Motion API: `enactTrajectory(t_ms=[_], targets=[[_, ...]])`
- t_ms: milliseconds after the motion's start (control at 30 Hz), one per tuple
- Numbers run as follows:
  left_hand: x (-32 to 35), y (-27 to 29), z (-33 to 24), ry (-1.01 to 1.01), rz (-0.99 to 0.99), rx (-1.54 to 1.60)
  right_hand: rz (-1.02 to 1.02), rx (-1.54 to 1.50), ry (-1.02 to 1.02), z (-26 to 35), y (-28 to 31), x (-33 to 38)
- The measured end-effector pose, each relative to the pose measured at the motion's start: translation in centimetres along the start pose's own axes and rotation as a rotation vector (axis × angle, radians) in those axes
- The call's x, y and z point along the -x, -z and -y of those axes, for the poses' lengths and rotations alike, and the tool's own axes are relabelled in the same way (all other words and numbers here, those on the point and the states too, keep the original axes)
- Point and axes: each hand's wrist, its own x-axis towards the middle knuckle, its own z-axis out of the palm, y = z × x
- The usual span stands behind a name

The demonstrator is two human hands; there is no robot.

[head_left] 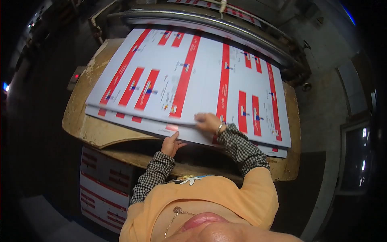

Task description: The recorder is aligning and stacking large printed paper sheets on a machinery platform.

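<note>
My left hand (171,144) sits at the near edge of the stack of printed sheets (189,76), thumb up against the lip of the lower sheets and the fingers tucked under where I cannot see them, so I cannot tell whether it is pinching or only propping. My right hand (209,122) lies flat on the top sheets just past that same near edge, fingers spread toward nine o'clock, pressing down and gripping nothing. The sheets are large, white with red bars, and they cover most of the worn wooden board (86,125), running away from me toward twelve o'clock, where a shiny metal roller (209,19) crosses the far side. I judge each sheet to be light, thin and floppy, with a glossy face that will slide on its neighbour, while the whole stack will be heavy and will sag if lifted by one corner. The edges could crease or cut, so the best hold seems the near edge, taken flat between thumb and fingers. At seven o'clock, below the board, more printed sheets (102,189) lie lower down
</note>
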Motion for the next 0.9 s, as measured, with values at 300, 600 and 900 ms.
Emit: enactTrajectory(t_ms=[300,600,900], targets=[[-0.3,5.5,4.9,-0.095,0.128,-0.086,-0.031,0.394,0.013,1.5,-11.0,4.1],[0.6,3.0,3.8,-0.056,0.326,-0.122,0.068,-0.164,0.034,2.4,-3.3,6.1],[-3.7,6.4,7.3,-0.121,0.11,-0.096,-0.098,-0.226,0.105,0.8,-6.5,6.7]])
